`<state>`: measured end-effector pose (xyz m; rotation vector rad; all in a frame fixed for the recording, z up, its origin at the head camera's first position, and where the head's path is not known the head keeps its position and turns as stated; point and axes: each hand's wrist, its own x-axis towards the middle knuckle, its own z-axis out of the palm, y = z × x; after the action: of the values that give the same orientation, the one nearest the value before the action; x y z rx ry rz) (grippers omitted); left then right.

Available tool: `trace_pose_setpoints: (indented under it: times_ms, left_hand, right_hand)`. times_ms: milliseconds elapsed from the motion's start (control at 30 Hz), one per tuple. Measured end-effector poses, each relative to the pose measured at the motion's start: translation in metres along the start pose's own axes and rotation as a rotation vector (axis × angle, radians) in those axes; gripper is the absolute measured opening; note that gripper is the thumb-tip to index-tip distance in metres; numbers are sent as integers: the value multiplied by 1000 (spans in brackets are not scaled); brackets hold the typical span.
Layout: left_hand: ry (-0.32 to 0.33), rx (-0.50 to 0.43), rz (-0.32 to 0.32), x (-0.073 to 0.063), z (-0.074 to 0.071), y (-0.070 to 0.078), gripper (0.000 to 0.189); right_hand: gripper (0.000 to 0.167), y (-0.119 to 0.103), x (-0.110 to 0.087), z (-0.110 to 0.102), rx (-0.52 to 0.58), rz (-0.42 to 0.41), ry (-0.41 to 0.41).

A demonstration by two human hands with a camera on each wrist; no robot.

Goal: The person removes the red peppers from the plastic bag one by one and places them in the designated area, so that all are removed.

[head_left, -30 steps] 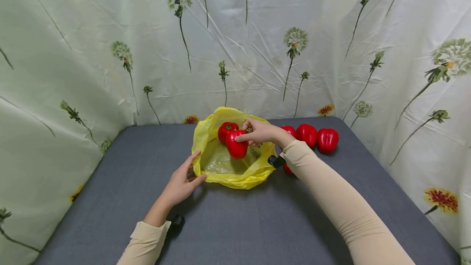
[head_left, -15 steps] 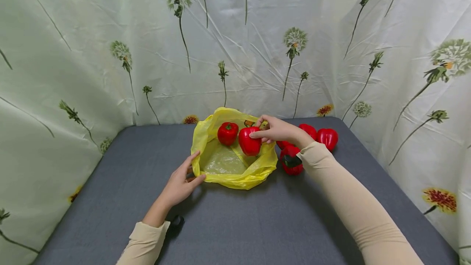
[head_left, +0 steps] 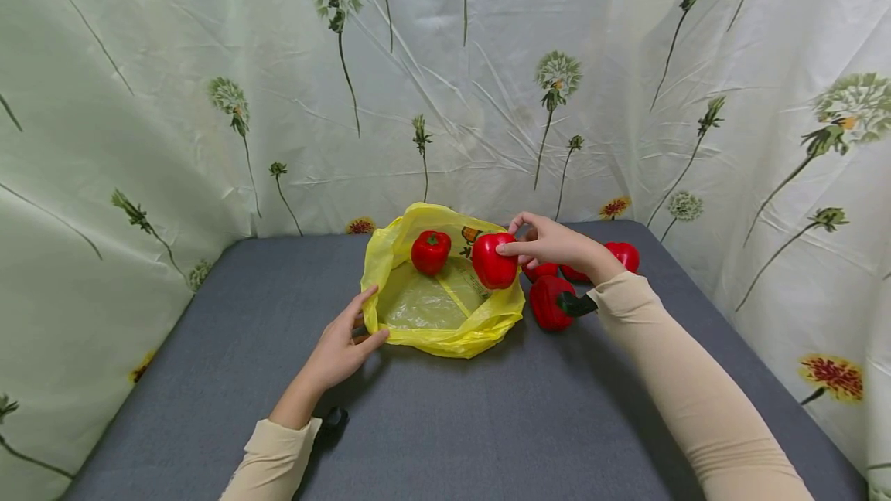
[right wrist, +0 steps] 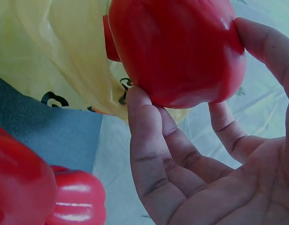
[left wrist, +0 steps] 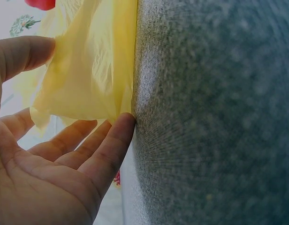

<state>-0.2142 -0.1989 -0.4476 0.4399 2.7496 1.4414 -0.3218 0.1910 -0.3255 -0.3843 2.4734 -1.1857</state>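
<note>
A yellow plastic bag (head_left: 445,342) stands on the table with its mouth spread wide. Inside it, toward the back, sits a red bell pepper (head_left: 430,252) with a green stem. My right hand (head_left: 557,244) pinches a second bell pepper (head_left: 495,261) between thumb and fingers, above the bag's right rim. In the right wrist view that held pepper (right wrist: 179,51) is tilted, with fingertips against its lower side. My left hand (head_left: 339,350) rests at the bag's left front side, fingers spread. The left wrist view shows its fingertips touching the yellow plastic (left wrist: 88,70).
Right of the bag, a bell pepper (head_left: 550,305) lies near my right wrist. More red peppers (head_left: 622,255) stand behind it, partly covered by my right arm. A flower-printed curtain (head_left: 445,99) borders the grey table (head_left: 445,424) at the back and sides.
My right hand has moved right with the held pepper, from beside the pepper in the bag to over the right rim. The left hand and the bag stay in place.
</note>
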Motion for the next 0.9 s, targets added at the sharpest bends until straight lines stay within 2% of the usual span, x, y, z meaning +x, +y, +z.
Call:
trace_pose_setpoints:
  times_ms: [433, 900]
  left_hand:
    - [0, -1, 2, 0, 0, 1, 78]
    - [0, -10, 19, 0, 0, 0, 77]
  right_hand:
    - [45, 16, -22, -20, 24, -13, 34]
    - [46, 46, -46, -43, 69, 33, 68]
